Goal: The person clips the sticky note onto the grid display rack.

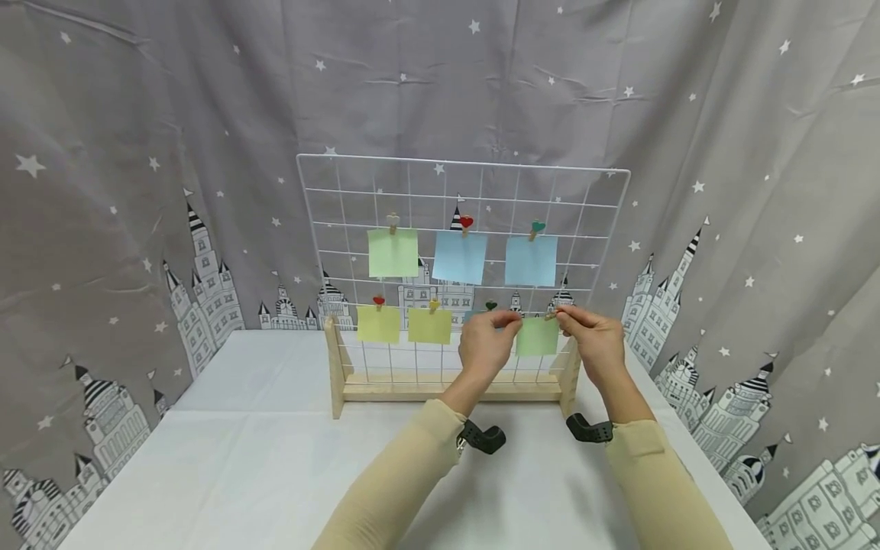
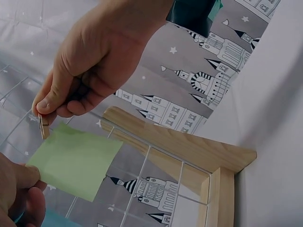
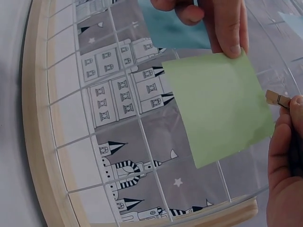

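Observation:
A light green sticky note (image 1: 538, 338) lies against the lower right of a white wire grid (image 1: 464, 161). My left hand (image 1: 484, 344) pinches the note by its upper left corner between thumb and finger. In my right hand (image 1: 600, 347) is a small wooden clothespin (image 3: 278, 99), pinched at its handle end. The clothespin's tip is right at the note's upper edge, beside a grid wire. Behind my left hand, a blue note (image 3: 177, 28) hangs partly hidden, with a dark green clip (image 1: 491, 305) above it.
Three notes hang in the upper row: a green note (image 1: 393, 253) and two blue ones. Two yellow notes, one being the left yellow note (image 1: 378, 325), hang lower left on clips. A wooden stand (image 1: 406, 393) holds the grid on a white table (image 1: 227, 443), before a grey curtain (image 1: 227, 92).

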{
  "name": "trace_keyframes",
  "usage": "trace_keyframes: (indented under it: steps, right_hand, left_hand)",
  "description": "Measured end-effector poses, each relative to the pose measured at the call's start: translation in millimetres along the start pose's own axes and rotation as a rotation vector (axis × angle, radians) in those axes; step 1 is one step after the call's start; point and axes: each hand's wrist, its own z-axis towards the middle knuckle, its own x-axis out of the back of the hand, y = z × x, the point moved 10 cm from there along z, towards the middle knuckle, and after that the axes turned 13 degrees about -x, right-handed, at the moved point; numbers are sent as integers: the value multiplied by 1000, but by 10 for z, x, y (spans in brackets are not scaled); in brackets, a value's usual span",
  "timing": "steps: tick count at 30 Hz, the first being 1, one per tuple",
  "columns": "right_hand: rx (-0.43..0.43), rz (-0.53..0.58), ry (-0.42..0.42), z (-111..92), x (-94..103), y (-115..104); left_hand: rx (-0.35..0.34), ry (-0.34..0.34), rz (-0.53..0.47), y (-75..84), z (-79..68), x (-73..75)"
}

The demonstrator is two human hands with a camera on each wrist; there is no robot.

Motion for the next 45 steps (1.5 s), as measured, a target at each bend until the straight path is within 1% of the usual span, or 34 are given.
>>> trace_keyframes:
  steps: [5,11,15,22,28,32,35,38,45]
  right_hand:
    - [-1,36,-3,26,-22,-2]
    - [11,-17,26,46,-41,-24]
    - [31,-36,33,40,-56,-49]
    - [62,-143,43,26,-124,-96]
    - [136,-225,53,-8,-165,-158]
    - [178,-274,69,-25,-173,-174]
    - [193,-301,81,-43,-183,-175]
    - [188,-327,94,-54,-195,-165]
    - [132,-351,102,-45,-225,-122]
  left_hand:
    - [-12,9,19,42,20,-13]
    - [-24,12,37,92,51,-26]
    - [-17,14,48,105,72,-31]
    - [-27,31,66,132,98,-21]
    - [-43,34,59,150,105,-25]
    - [-32,36,60,142,100,-33]
    - [-21,38,64,125,95,-43]
    - [-24,40,60,118,85,-50]
    - [-47,37,51,120,72,-65]
